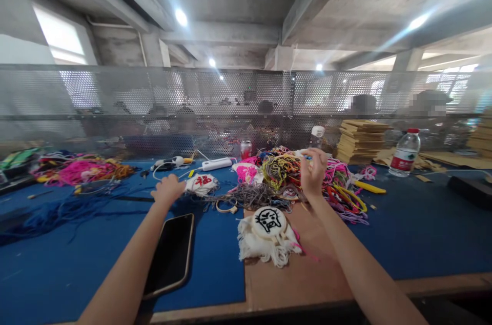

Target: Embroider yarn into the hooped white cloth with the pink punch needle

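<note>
My left hand (168, 189) reaches across the blue table cover (57, 268), its fingers curled over the edge of a round white embroidered piece with a red character (202, 182). My right hand (313, 171) is raised over a tangled heap of coloured yarn (286, 168), fingers pinched on something small with a blue tip that I cannot make out. A round white embroidered piece with a black figure and a white fringe (269, 235) lies on a brown board (303, 268) between my arms. A dark phone (171, 253) lies under my left forearm.
A perforated metal screen (230, 99) runs along the far edge, with people behind it. Pink yarn (82, 170) is piled at left. A white power strip (217, 163), a red can (246, 148), stacked cardboard (361, 140) and a water bottle (404, 153) stand farther back.
</note>
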`<state>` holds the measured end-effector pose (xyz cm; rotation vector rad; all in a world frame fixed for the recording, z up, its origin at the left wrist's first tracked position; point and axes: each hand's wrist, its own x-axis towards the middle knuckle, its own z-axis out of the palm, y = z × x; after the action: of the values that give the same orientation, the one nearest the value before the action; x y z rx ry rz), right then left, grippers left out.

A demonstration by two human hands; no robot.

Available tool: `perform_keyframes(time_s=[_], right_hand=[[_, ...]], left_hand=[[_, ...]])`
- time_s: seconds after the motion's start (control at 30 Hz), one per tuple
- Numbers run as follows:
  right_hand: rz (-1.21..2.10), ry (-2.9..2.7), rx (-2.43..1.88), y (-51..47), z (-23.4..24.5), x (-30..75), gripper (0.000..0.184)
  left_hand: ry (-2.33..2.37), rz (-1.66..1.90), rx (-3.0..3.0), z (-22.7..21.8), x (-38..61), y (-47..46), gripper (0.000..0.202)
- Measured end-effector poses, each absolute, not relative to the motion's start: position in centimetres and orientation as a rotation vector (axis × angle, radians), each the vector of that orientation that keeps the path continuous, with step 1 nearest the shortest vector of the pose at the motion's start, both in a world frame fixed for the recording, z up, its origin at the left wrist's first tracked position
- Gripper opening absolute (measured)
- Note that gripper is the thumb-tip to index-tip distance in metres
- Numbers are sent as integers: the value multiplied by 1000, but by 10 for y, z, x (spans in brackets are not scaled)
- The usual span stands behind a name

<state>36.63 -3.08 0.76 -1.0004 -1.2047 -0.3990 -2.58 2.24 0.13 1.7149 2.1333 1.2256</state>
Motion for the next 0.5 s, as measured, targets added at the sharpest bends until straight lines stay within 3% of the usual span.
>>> perform_keyframes(time_s=[0.1,0.2,0.3,0.5], right_hand=[[-335,-1769,-992,-36,2,342,20],[-233,-2201,-1090,-36,-14,319,31],[-176,-2334,-1309,-33,-29,307,39],[-161,-2274,-1419,-34,-29,306,24]], left_hand=[[2287,953,2151,-6,-2,17,36],[1866,711,2623,-7,22,12,32],[1455,603,2843,-9,40,6,30],[1248,586,2833,-16,57,-2,31]])
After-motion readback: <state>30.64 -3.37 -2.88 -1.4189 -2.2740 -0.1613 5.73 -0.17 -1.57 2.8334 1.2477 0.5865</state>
